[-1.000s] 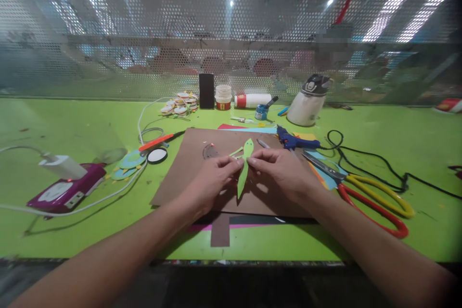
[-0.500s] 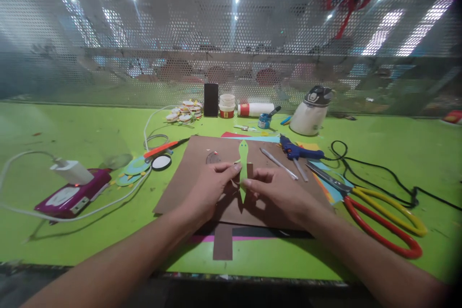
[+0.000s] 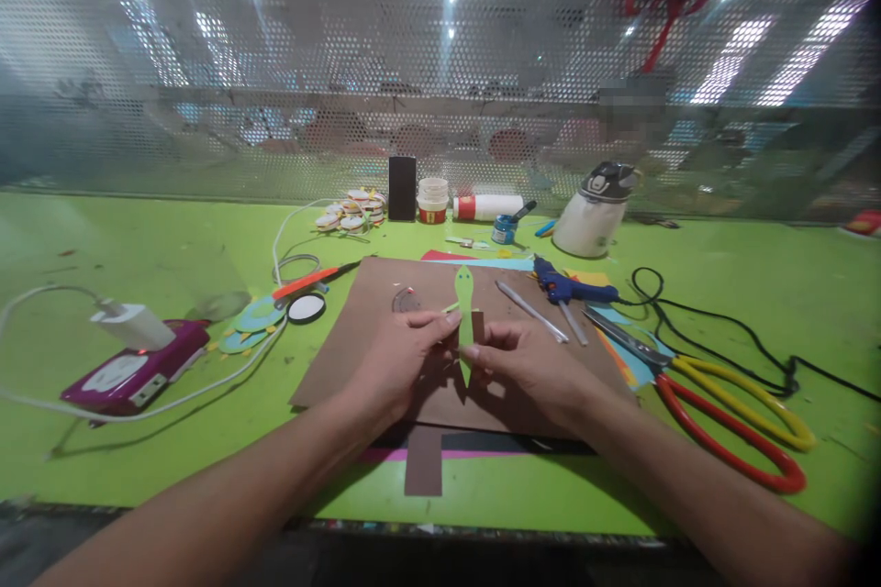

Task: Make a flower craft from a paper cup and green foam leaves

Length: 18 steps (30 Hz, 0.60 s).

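Observation:
A slim light-green paper cutout (image 3: 465, 293), with two dark dots for eyes at its rounded top and a pointed lower end, stands upright between my hands. My left hand (image 3: 406, 353) pinches its left edge between thumb and fingers. From the other side my right hand (image 3: 516, 358) grips it lower down, the thumb across its front. A small brown strip (image 3: 477, 327) shows behind the cutout by the right fingers. Both hands are above a brown sheet (image 3: 364, 293); some fingertips are hidden behind the paper.
Scissors (image 3: 661, 362), a blue glue gun (image 3: 568, 284) and glue sticks (image 3: 533, 312) lie to the right. A purple power strip (image 3: 138, 376) and an orange cutter (image 3: 309, 282) are at left. Cups (image 3: 432, 202), a paint jar (image 3: 505, 229) and a black-and-white container (image 3: 593, 215) stand behind.
Both hands keep their hold on the green cutout, which has tilted very slightly. The camera view has shifted a little; the things on the table lie as before.

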Tool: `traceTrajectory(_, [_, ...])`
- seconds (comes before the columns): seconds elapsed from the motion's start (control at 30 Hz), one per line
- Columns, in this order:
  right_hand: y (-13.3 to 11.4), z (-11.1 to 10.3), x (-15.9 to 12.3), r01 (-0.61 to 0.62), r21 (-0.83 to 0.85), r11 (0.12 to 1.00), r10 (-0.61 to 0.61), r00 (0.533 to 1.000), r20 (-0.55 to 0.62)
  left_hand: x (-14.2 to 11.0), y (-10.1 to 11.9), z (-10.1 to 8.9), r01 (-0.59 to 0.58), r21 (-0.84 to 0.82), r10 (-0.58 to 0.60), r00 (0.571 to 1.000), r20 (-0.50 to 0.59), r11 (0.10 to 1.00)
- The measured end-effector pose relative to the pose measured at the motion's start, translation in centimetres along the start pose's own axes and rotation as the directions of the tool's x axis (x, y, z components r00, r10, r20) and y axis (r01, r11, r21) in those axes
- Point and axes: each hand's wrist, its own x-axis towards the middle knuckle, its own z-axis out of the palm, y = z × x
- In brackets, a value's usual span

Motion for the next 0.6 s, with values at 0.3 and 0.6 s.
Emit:
traceTrajectory(0.3, [0.67,-0.23,0.26,-0.026,0.001,1.000,0.026,1.000,-0.003,-0.52,0.46,0.53,0.023,-0.083,-0.021,1.000,0.016,0.996])
traceTrajectory(0.6, [0.33,-0.03,0.14,-0.044,0.000,0.999,0.044,0.999,-0.031,-0.56,0.51,0.78,0.022,-0.095,-0.024,1.000,-0.020,0.995])
